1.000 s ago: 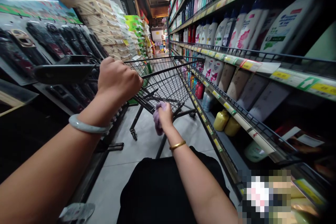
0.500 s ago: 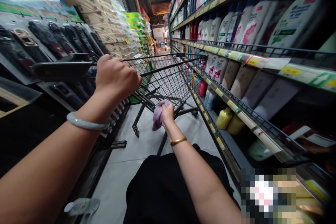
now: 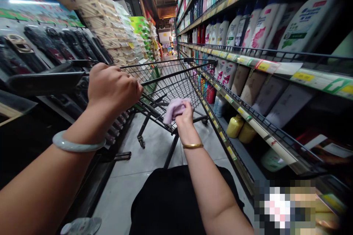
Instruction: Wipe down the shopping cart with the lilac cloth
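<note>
Wrapped around the black handle end of a shopping cart [image 3: 176, 77] is my left hand [image 3: 113, 86], closed in a fist; a pale bangle circles that wrist. A crumpled lilac cloth [image 3: 174, 109] is pinched in my right hand [image 3: 186, 115], which is held at the near lower end of the wire basket. Whether the cloth touches the wires I cannot tell. The cart stands tilted in view, its casters on the tiled floor and its wire basket showing no goods.
Shelves of shampoo bottles [image 3: 266, 22] line the right side, with yellow bottles [image 3: 235, 126] low down. Packaged belts [image 3: 24, 49] and stacked tissue packs [image 3: 102, 25] stand on the left. A clear plastic bottle [image 3: 82, 226] lies at lower left. The aisle runs on ahead.
My right hand has moved slightly up and right with the cloth, turning so more of it spreads out. My left hand and the cart handle appear a little farther left and nearer.
</note>
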The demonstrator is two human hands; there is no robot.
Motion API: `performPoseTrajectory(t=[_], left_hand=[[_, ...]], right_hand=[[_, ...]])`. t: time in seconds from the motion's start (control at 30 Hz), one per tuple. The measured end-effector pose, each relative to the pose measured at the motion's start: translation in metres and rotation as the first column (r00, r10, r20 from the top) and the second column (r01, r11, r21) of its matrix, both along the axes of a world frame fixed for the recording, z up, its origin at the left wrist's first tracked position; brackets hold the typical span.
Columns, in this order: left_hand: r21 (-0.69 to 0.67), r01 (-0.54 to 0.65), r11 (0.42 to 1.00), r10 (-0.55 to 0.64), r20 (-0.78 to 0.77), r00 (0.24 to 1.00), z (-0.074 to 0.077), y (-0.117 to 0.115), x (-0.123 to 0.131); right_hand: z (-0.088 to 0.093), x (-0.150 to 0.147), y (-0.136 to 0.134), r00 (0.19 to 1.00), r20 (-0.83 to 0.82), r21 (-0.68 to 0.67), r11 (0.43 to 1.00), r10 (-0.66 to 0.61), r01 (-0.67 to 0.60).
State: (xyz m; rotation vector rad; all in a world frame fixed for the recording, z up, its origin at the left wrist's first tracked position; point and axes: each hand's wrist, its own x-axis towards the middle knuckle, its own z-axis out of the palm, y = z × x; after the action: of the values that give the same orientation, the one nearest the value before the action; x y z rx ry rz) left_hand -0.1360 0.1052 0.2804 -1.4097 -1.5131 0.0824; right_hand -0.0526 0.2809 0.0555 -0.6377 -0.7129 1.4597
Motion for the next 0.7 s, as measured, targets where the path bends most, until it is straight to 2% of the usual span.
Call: performPoseTrajectory(t=[0.1,0.17,0.27,0.33,0.37,0.43,0.47,0.5,0.57,0.6,0.63,0.67,0.7], left_hand=[[0.021,-0.038,0.999,0.039,-0.050,0.998,-0.001,-0.003,0.001],[0.015,-0.075,0.997,0.076,-0.033,0.997,-0.001,-0.004,0.002],[-0.014,-0.078,0.997,0.078,0.021,0.997,-0.001,-0.008,0.005],[-0.020,-0.070,0.997,0.070,0.041,0.997,-0.001,-0.010,0.007],[-0.024,-0.073,0.997,0.074,0.044,0.996,-0.001,-0.011,0.007],[-0.035,-0.087,0.996,0.088,0.042,0.995,-0.001,-0.013,0.007],[-0.039,-0.087,0.995,0.088,0.038,0.995,-0.002,-0.013,0.007],[-0.033,-0.081,0.996,0.082,0.036,0.996,-0.002,-0.014,0.006],[-0.018,-0.051,0.999,0.051,0.041,0.998,-0.003,-0.015,0.004],[-0.011,-0.035,0.999,0.036,0.050,0.998,-0.003,-0.016,0.003],[-0.005,-0.022,1.000,0.022,0.061,0.998,-0.004,-0.016,0.002],[-0.002,-0.012,1.000,0.012,0.070,0.997,-0.004,-0.017,0.002],[-0.002,-0.007,1.000,0.007,0.075,0.997,-0.004,-0.018,0.002]], right_hand=[[0.022,0.008,-0.005,0.989,0.009,0.085,0.986,-0.145,0.144],[0.020,0.013,-0.009,0.962,0.141,0.146,0.966,-0.236,0.215],[0.005,0.016,-0.016,0.911,0.345,0.048,0.974,-0.225,0.222],[0.001,0.014,-0.024,0.909,0.371,-0.036,0.975,-0.191,0.220],[0.004,0.012,-0.029,0.912,0.361,-0.032,0.975,-0.195,0.221],[0.021,0.008,-0.045,0.921,0.321,0.089,0.975,-0.222,0.204],[0.031,0.006,-0.054,0.926,0.293,0.208,0.961,-0.239,0.182],[0.042,0.004,-0.063,0.928,0.266,0.358,0.921,-0.259,0.155],[0.058,0.003,-0.077,0.916,0.254,0.645,0.760,-0.311,0.079],[0.060,0.004,-0.079,0.900,0.265,0.731,0.681,-0.345,0.045],[0.059,0.006,-0.077,0.881,0.283,0.770,0.637,-0.380,0.028],[0.055,0.009,-0.072,0.861,0.307,0.760,0.649,-0.406,0.035],[0.049,0.012,-0.064,0.845,0.337,0.699,0.712,-0.416,0.071]])
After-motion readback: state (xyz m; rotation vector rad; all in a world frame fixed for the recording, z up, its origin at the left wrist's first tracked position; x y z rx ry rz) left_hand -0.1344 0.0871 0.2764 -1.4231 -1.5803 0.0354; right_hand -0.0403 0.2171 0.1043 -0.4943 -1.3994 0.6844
